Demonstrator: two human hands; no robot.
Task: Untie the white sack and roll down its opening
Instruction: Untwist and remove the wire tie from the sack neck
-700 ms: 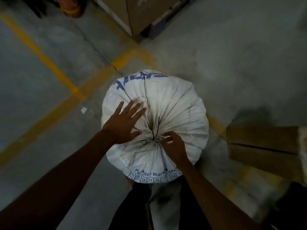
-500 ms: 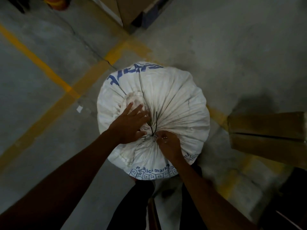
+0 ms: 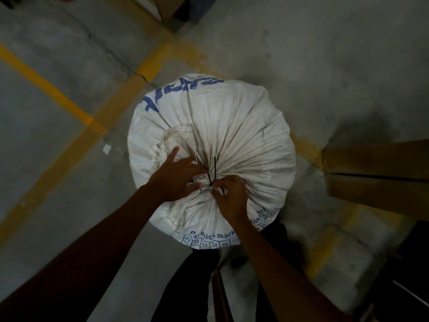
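Observation:
A full white woven sack with blue print stands upright on the concrete floor, seen from above. Its mouth is gathered into pleats and bound at the middle by a thin black tie whose ends stick up. My left hand presses on the bunched cloth just left of the knot, index finger stretched out. My right hand is on the near side of the knot, its fingertips pinched at the foot of the tie. The knot itself is partly hidden by my fingers.
Cardboard boxes lie right of the sack, and another box stands at the top. Yellow painted lines cross the floor on the left. My dark trouser legs are just below the sack.
Both hands have closed in on the knot: the left slid right from the sack's top, the right's fingertips moved up to the tie. The camera has tilted slightly.

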